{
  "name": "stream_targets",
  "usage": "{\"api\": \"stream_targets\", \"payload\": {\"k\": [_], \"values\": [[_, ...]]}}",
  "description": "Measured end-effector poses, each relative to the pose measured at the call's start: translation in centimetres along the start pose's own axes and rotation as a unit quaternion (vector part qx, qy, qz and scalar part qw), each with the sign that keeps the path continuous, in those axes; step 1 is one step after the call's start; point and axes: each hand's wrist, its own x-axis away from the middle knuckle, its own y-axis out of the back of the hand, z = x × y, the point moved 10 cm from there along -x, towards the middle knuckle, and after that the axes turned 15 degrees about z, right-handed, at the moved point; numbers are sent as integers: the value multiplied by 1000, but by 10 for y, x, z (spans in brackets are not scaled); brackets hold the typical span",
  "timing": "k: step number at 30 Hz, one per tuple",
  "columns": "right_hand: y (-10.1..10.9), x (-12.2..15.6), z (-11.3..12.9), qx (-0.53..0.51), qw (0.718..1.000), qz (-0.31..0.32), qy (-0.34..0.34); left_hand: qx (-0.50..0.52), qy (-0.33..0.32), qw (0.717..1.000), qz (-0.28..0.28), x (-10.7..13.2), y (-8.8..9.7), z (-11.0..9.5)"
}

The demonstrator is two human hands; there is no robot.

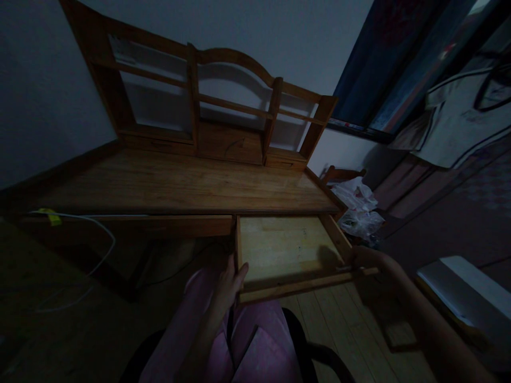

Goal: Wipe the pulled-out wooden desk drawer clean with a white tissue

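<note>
A wooden desk (179, 183) with a shelf hutch (199, 101) stands against the wall. Its right drawer (285, 247) is pulled out and looks empty. My left hand (231, 282) grips the drawer's front left corner, thumb over the edge. My right hand (363, 259) is closed on the drawer's front right corner. I sit on a dark chair, pink trousers (255, 340) below the drawer.
A white cable (101, 234) with a yellow tag hangs off the desk's left front edge. White plastic bags (357, 205) lie right of the desk. A white flat object (463, 290) sits on the floor at right. Clothes (459, 122) hang at upper right. The room is dim.
</note>
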Motion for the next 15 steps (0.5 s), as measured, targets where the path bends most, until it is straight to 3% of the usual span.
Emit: {"api": "stream_targets", "payload": {"k": [6,10,12,15], "values": [[-13,-21,67,18,998,37,52,-4,0,1000,-11,3,3,1],[0,-24,98,11,993,48,106,8,0,1000,-2,2,1,4],[27,-23,96,21,993,-19,111,13,-7,1000,3,2,0,3],[71,-21,69,48,983,-171,55,11,-16,1000,3,3,1,-1]]}}
